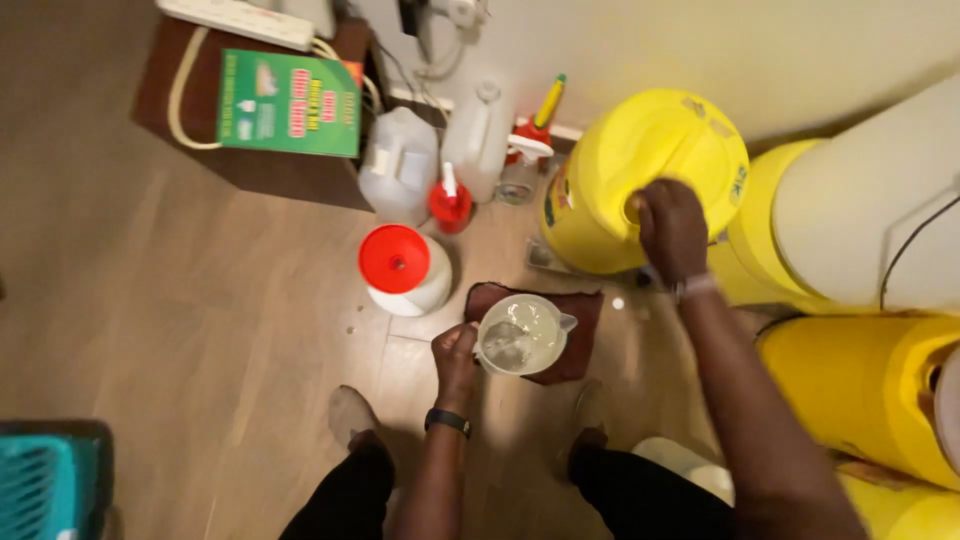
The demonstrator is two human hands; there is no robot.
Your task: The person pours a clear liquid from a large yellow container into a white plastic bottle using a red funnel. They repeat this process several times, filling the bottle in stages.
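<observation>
Head view, looking down at a wooden floor [200, 300]. A clear plastic measuring jug [522, 335], partly filled with a clear liquid, is held at its left side by the left hand [456, 362], whose fingers are closed around what is judged to be the handle; the jug is seen directly over a dark brown cloth [583, 335] spread on the floor. The right hand [672, 228] is laid on the top of a large yellow drum [640, 170], with fingers curled at a point near the lid's edge; whether something small is gripped there cannot be told, as the hand is blurred. The jug is thus placed below and to the left of the right hand, well apart from it, and just beside the base of the drum. As a judgement: liquid could be spilled onto the floor if the jug is tilted while gripped by one hand only, and any flow from the drum could miss the jug's mouth, since the jug is not seen directly beneath the right hand; the cloth covers only a small patch. A white bottle with a red cap [405, 268], a translucent jerrycan [398, 165] and a red-topped squeeze bottle [451, 203] stand near the jug and could be knocked by an elbow.
</observation>
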